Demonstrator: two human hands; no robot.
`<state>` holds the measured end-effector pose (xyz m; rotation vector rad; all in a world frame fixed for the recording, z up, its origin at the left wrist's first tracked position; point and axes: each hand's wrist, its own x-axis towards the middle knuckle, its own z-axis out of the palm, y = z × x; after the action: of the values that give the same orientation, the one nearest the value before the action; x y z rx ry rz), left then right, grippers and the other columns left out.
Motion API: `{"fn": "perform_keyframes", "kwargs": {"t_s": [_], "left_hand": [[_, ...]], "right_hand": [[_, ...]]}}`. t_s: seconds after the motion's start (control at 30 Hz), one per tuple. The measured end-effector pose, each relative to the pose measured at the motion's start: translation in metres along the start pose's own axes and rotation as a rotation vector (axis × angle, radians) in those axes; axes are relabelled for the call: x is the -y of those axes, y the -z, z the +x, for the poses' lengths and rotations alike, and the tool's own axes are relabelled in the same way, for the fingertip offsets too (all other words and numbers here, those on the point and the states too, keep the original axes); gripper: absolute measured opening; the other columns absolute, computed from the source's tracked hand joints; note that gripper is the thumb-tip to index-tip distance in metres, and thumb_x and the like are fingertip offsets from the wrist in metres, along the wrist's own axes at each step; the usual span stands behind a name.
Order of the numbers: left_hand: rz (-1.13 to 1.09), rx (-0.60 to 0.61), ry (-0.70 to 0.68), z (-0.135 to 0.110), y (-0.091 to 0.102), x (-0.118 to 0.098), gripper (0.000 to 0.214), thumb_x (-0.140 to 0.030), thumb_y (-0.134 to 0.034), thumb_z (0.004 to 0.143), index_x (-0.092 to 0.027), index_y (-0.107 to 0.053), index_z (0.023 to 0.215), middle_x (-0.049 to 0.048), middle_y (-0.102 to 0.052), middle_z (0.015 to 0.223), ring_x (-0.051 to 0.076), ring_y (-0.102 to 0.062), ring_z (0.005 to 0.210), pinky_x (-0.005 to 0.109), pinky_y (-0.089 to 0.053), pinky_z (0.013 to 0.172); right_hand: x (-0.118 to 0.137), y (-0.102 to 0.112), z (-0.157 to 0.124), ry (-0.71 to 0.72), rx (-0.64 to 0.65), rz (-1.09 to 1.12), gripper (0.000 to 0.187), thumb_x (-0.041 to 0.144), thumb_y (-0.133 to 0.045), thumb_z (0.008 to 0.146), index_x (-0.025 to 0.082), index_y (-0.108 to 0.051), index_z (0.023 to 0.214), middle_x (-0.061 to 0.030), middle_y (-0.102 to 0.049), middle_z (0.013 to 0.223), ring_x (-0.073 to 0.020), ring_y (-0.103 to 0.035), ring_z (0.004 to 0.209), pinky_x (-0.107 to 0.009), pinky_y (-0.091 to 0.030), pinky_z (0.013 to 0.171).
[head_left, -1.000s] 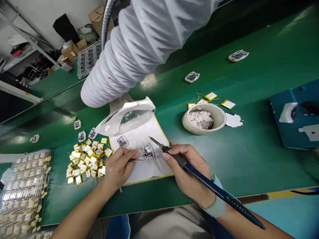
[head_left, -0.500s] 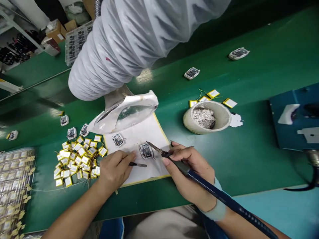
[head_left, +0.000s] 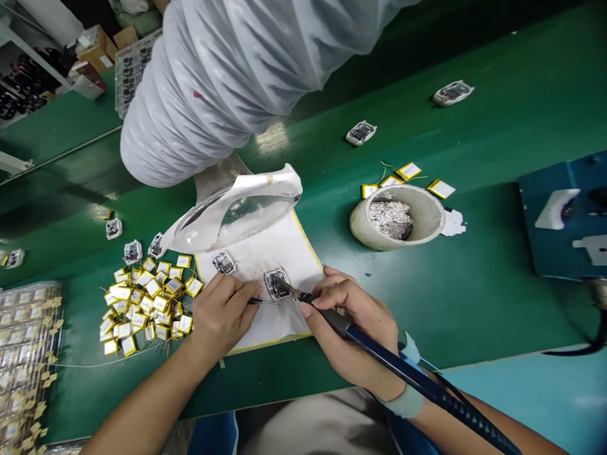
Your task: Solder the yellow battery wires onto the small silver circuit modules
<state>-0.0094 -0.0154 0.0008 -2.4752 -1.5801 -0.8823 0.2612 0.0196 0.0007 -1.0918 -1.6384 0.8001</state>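
Head view: right hand (head_left: 353, 322) wrapped round a soldering iron (head_left: 332, 321), tip touching a small circuit board (head_left: 277, 284) on a white paper sheet (head_left: 284, 253), mid-frame. Left hand (head_left: 220, 316) closed on black-handled tweezers (head_left: 255, 301), tip by the board's edge. From the board, yellow-tabbed pouch batteries (head_left: 147, 303) pile at 9 o'clock on the green counter (head_left: 474, 284); a stone pot of silvery scrap (head_left: 396, 218) sits at 2 o'clock.
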Motion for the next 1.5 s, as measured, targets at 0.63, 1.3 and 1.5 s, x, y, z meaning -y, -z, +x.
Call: {"fn": "perform_keyframes", "kwargs": {"t_s": [0.63, 1.3, 1.5], "left_hand": [[0.014, 0.012, -0.014, 0.001, 0.001, -0.001, 0.019, -0.013, -0.079, 0.12, -0.024, -0.083, 0.135, 0.0001, -0.077, 0.094, 0.02, -0.071, 0.079, 0.035, -0.06, 0.074], [-0.008, 0.201, 0.141, -0.017, 0.068, 0.025, 0.028, -0.014, -0.073, 0.121, -0.027, -0.087, 0.142, 0.0065, -0.087, 0.121, 0.021, -0.085, 0.101, 0.031, -0.069, 0.08], [0.017, 0.549, 0.658, 0.023, 0.102, 0.11, 0.025, -0.018, -0.08, 0.112, -0.024, -0.094, 0.132, 0.0125, -0.091, 0.144, 0.033, -0.088, 0.134, 0.046, -0.07, 0.122]], "right_hand": [[-0.001, 0.001, 0.001, 0.077, 0.021, -0.04, 0.023, 0.022, -0.088, 0.107, 0.034, -0.069, 0.101, 0.0097, -0.076, 0.082, -0.0203, -0.081, 0.071, -0.055, -0.08, 0.113], [-0.016, -0.008, -0.008, 0.062, -0.209, 0.067, 0.02, 0.039, -0.093, 0.113, 0.036, -0.077, 0.102, 0.0017, -0.088, 0.09, -0.0283, -0.092, 0.079, -0.065, -0.081, 0.127], [-0.021, -0.008, -0.002, 0.144, -0.181, -0.003, 0.022, 0.045, -0.091, 0.116, 0.035, -0.076, 0.102, 0.0031, -0.088, 0.088, -0.0299, -0.094, 0.079, -0.066, -0.085, 0.118]]}}
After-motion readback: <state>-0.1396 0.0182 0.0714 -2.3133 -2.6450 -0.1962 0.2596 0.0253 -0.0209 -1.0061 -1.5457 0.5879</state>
